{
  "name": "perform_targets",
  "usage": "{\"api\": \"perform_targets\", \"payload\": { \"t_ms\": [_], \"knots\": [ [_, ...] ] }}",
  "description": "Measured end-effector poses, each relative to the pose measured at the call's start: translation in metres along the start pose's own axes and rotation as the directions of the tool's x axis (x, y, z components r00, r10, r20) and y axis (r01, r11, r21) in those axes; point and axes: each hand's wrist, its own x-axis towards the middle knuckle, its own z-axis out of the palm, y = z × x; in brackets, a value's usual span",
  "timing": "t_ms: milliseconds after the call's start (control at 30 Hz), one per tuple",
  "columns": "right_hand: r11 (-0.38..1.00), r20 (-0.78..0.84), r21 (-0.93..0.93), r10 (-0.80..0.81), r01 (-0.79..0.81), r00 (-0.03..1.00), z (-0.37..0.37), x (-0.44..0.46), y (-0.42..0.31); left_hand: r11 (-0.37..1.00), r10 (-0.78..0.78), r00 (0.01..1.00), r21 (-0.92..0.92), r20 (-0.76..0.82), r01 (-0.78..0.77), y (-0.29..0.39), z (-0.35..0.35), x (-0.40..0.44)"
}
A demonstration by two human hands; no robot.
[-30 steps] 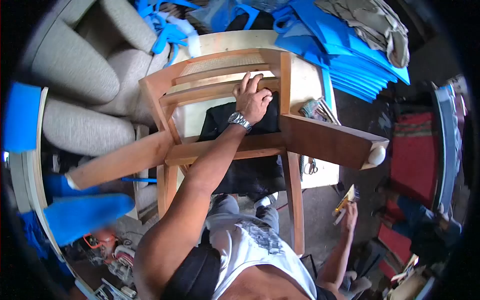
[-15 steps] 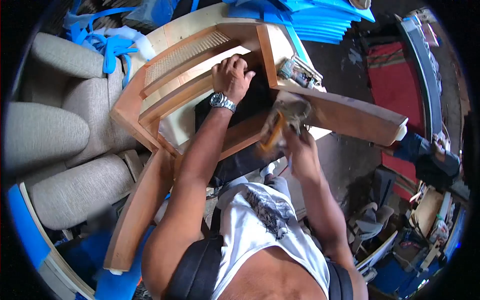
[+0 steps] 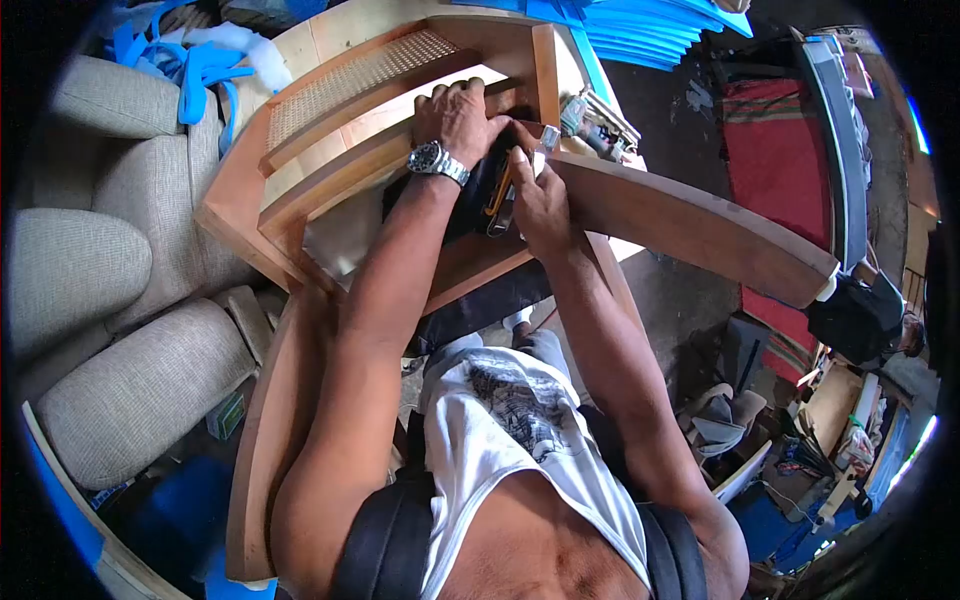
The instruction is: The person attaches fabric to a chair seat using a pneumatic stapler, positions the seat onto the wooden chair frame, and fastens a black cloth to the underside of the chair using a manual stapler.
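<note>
A wooden chair frame with a woven cane panel lies tipped in front of me. Black fabric is stretched within its seat opening. My left hand, with a watch on the wrist, has its fingers curled over an inner wooden rail beside the fabric. Close to its right, my right hand grips a metal staple gun with a yellow-orange part, held down inside the frame's corner. The tool's working end is partly hidden by my fingers and the wood.
Small tools and a spool lie just right of the frame. Grey upholstered seating stands at left. Blue foam sheets are stacked at the back. A red striped cloth and assorted clutter occupy the right side.
My right hand has brought the staple gun up and left, into the frame's corner near my left hand. The left hand stays on the rail; the view has shifted slightly.
</note>
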Motion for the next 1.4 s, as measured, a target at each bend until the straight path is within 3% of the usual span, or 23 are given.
{"api": "perform_targets", "payload": {
  "t_ms": [167,233,300,400,467,533,600,633,700,733,900,967,1033,1100,1133,1400],
  "knots": [
    [0.988,-0.127,-0.057,-0.152,0.146,0.98,0.009,0.006,0.023,0.994,0.102,0.988,0.027,0.118,-0.105,-0.012,-0.01,0.017],
    [0.985,-0.174,-0.062,-0.167,0.158,0.971,0.007,0.013,0.027,0.977,0.212,0.977,0.01,-0.008,-0.212,-0.018,-0.005,0.019],
    [0.958,-0.112,-0.082,-0.283,0.275,0.953,0.003,0.017,0.028,0.976,0.219,0.976,0.017,0.004,-0.219,-0.018,-0.004,0.02],
    [0.989,-0.107,-0.054,-0.141,0.136,0.984,0.002,0.022,0.035,0.969,0.248,0.969,0.018,-0.021,-0.247,-0.022,0.005,0.019],
    [0.98,-0.116,-0.056,-0.197,0.192,0.974,0.0,0.021,0.036,0.962,0.274,0.96,0.011,-0.053,-0.273,-0.027,0.014,0.024],
    [0.969,-0.118,-0.063,-0.247,0.241,0.962,-0.001,0.017,0.033,0.971,0.23,0.973,-0.067,0.031,-0.228,-0.028,0.016,0.024],
    [0.984,-0.053,0.159,-0.068,0.075,0.996,-0.002,0.017,0.026,0.967,0.255,0.967,-0.031,0.022,-0.254,-0.029,0.009,0.023],
    [0.984,-0.053,0.16,-0.064,0.072,0.997,-0.005,0.019,0.025,0.96,0.281,0.96,0.005,0.008,-0.281,-0.028,0.003,0.023],
    [0.994,-0.002,0.101,0.039,-0.038,0.999,-0.011,0.02,0.028,0.963,0.269,0.961,0.01,0.054,-0.27,-0.027,0.001,0.025],
    [0.997,-0.026,0.071,-0.018,0.02,1.0,-0.012,0.023,0.033,0.961,0.277,0.96,0.001,0.04,-0.277,-0.031,0.006,0.029],
    [1.0,-0.062,-0.006,-0.009,0.008,0.998,-0.007,0.029,0.036,0.967,0.243,0.968,-0.092,0.064,-0.237,-0.019,-0.021,0.024],
    [0.993,-0.06,-0.017,-0.113,0.113,0.992,-0.006,0.031,0.041,0.963,0.239,0.971,-0.134,0.014,-0.236,-0.017,-0.02,0.021],
    [0.995,-0.126,-0.064,-0.083,0.076,0.989,0.004,0.027,0.043,0.96,0.268,0.963,-0.087,0.035,-0.265,-0.014,-0.024,0.014],
    [0.969,-0.213,-0.209,-0.178,0.133,0.961,0.013,0.026,0.046,0.962,0.252,0.968,-0.109,-0.017,-0.252,-0.012,-0.028,0.011],
    [0.968,-0.242,-0.213,-0.183,0.132,0.953,0.018,0.023,0.046,0.976,0.214,0.97,-0.061,0.112,-0.208,-0.02,-0.018,0.012],
    [0.943,-0.31,-0.232,-0.303,0.237,0.901,0.028,0.012,0.051,0.971,0.227,0.973,-0.092,0.04,-0.222,-0.033,-0.003,0.013]
  ]
}}
